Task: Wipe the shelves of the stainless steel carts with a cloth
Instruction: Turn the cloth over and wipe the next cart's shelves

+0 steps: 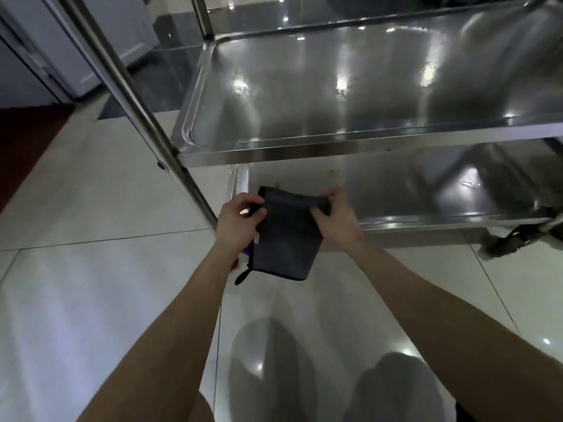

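Forearms, two, bare, reaching in from the bottom edge: left forearm (pixel 182 315) and right forearm (pixel 426 300). Floor (pixel 91 269), one, glossy pale tile with thin joints. Cart (pixel 189 153), one, stainless steel, seen from its front left corner. Shelves in view, two: upper shelf (pixel 335 95), a shallow tray with a raised rim, and lower shelf (pixel 426 190) beneath it, set slightly back. Posts, two round tubes: front left post (pixel 137 102), leaning across the view, and rear post (pixel 202 16) at the upper shelf's far left corner. Mat (pixel 27 141), one, dark red, at the floor's left edge. Cloth (pixel 286 236), one, dark grey, folded to an oblong; held in the air by the front left corner of the lower shelf, its top edge level with that shelf's front rim, the rest hanging over the floor; long axis runs from the shelf back toward the person. Left hand (pixel 240 220), fingers curled, pinching the cloth's top left corner. Right hand (pixel 335 220), fingers curled, pinching the top right corner. Caster (pixel 515 239), one, under the lower shelf's front right edge. Loop tag (pixel 240 277), one, at the cloth's lower left corner. Yellowish specks (pixel 332 173), few, blurred, on the lower shelf.
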